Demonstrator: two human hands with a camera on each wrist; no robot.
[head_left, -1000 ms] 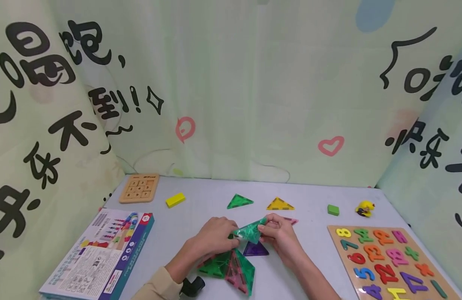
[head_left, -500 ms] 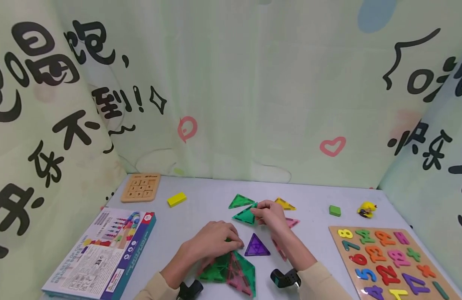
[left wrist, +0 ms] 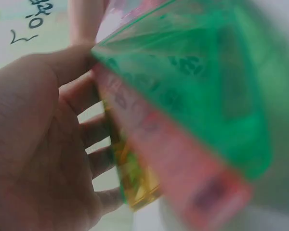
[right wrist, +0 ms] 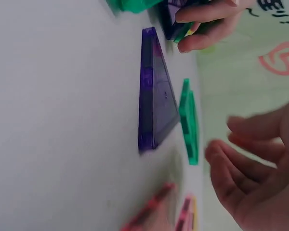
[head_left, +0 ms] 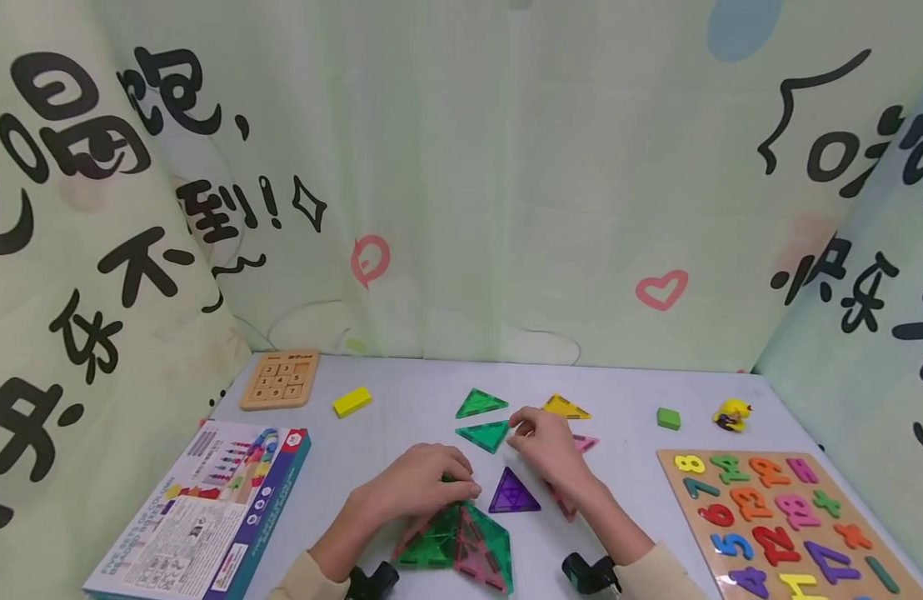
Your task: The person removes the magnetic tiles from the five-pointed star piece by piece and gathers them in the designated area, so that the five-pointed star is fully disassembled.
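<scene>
Stack of translucent magnetic triangle tiles (head_left: pixel 461 546), green and pink, partly upright, at front centre of table, held by left hand (head_left: pixel 420 487). Green triangle tile (head_left: pixel 486 434) lies flat just beside right hand (head_left: pixel 546 442), untouched; fingers loosely curled.

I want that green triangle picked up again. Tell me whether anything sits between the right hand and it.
Nothing visible does. The right hand hovers just right of the green triangle, which lies flat on the table, bare surface between them.
</scene>
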